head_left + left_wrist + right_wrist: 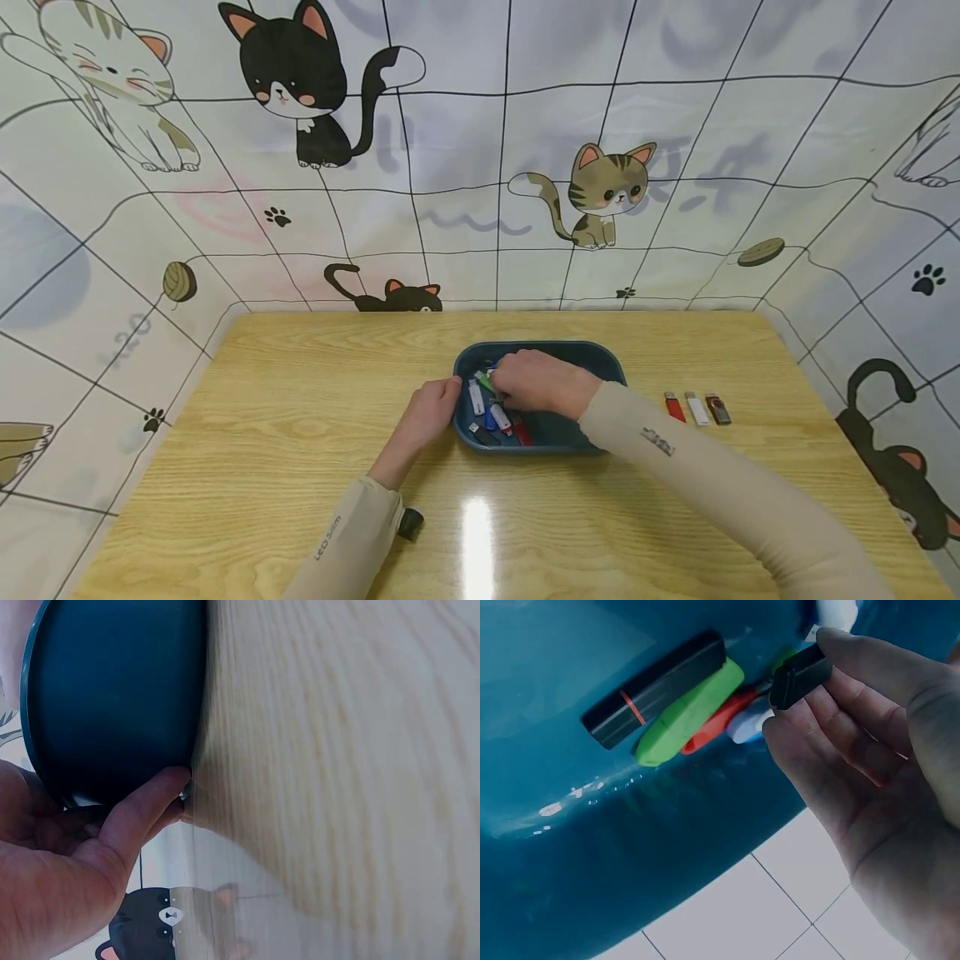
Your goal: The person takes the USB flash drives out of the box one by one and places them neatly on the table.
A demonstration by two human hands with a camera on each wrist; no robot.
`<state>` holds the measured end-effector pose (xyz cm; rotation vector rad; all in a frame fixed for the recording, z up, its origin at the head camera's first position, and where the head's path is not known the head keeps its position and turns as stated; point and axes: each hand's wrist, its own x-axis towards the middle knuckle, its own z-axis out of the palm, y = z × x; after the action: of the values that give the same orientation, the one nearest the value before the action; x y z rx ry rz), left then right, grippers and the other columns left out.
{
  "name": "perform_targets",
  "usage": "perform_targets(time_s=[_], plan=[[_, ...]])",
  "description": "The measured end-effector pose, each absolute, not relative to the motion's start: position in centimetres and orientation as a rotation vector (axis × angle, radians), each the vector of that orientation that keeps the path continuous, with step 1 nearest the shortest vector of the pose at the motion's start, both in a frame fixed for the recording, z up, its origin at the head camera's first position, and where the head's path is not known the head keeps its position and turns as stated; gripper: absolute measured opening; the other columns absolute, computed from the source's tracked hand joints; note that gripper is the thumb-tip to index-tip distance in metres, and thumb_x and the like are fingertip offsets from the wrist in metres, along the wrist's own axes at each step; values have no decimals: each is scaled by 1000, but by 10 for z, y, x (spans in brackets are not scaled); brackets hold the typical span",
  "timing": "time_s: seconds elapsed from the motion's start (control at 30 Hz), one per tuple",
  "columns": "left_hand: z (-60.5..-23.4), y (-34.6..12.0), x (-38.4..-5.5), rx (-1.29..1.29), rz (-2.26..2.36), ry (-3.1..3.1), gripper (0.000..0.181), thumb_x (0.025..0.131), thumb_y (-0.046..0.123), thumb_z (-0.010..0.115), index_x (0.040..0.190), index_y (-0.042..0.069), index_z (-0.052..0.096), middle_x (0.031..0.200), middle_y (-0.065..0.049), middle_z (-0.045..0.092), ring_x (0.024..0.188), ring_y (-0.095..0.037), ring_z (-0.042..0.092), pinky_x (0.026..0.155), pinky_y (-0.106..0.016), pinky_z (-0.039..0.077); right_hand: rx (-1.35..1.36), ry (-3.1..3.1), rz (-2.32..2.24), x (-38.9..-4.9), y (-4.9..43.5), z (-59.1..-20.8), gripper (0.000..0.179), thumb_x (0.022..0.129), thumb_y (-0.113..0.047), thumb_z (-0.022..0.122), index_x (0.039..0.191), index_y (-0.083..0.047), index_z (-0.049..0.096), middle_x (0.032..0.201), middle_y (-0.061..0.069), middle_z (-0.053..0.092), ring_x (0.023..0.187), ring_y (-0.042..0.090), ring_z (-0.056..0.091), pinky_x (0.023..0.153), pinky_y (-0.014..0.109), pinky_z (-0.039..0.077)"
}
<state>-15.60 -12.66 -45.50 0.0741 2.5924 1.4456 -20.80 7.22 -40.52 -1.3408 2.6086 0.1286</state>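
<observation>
A dark blue plastic basin (611, 364) stands on the table with several USB flash drives gathered in its left part. My left hand (429, 410) holds the basin's left end, its thumb (146, 806) lying against the outer wall. Inside the basin, my right hand (543, 382) pinches a black USB flash drive (804, 675) between thumb and fingers. Close by in the right wrist view lie a black drive with a red stripe (660, 686), a green drive (690, 712) and a red drive (718, 721). In the head view the pinched drive is hidden by the hand.
To the right of the basin, a red drive (674, 406), a white drive (697, 408) and a dark drive with a metal cover (717, 408) lie in a row on the wooden table (300, 400). A cat-print cloth (465, 167) encloses the back and sides.
</observation>
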Motion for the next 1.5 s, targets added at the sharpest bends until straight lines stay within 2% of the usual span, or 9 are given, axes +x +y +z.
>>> perform_targets(time_s=[0.2, 0.43, 0.77, 0.87, 1.1, 1.5], plan=[[-456, -126, -157, 70, 1424, 2592, 45, 113, 25, 37, 80, 3, 59, 66, -1, 48, 60, -16, 45, 59, -30, 36, -1301, 2632, 49, -205, 81, -391, 9, 95, -19, 77, 97, -11, 75, 89, 0, 68, 76, 14, 61, 74, 31, 54], [-457, -125, -157, 61, 1432, 2585, 46, 113, 26, 36, 84, 1, 63, 66, -2, 49, 60, -17, 45, 59, -31, 36, -1226, 2693, -100, -198, 98, -374, 11, 96, -19, 76, 104, -11, 75, 96, -1, 67, 84, 13, 62, 77, 31, 54], [-456, -125, -156, 66, 1425, 2595, 46, 113, 26, 37, 82, 1, 61, 66, -2, 48, 60, -16, 44, 58, -30, 36, -1128, 2821, -269, -186, 131, -357, 15, 96, -18, 76, 108, -9, 75, 103, 3, 69, 90, 17, 65, 80, 36, 55], [-456, -126, -156, 70, 1429, 2593, 46, 113, 26, 37, 84, 0, 61, 67, -2, 47, 60, -17, 44, 59, -31, 36, -1095, 2859, -322, -182, 144, -356, 17, 96, -18, 76, 110, -9, 75, 104, 2, 69, 90, 17, 65, 79, 36, 55], [-457, -125, -157, 63, 1417, 2604, 45, 112, 25, 37, 83, 1, 62, 67, -2, 48, 61, -17, 45, 59, -30, 37, -1017, 2947, -407, -171, 175, -352, 17, 93, -18, 79, 106, -8, 75, 90, -3, 65, 76, 10, 56, 69, 33, 50], [-456, -124, -155, 47, 1440, 2571, 45, 113, 26, 36, 86, 1, 63, 67, -2, 48, 61, -17, 45, 59, -30, 37, -686, 3039, -542, -152, 229, -353, 24, 95, -19, 77, 112, -4, 75, 103, 5, 73, 87, 19, 70, 77, 44, 57]])
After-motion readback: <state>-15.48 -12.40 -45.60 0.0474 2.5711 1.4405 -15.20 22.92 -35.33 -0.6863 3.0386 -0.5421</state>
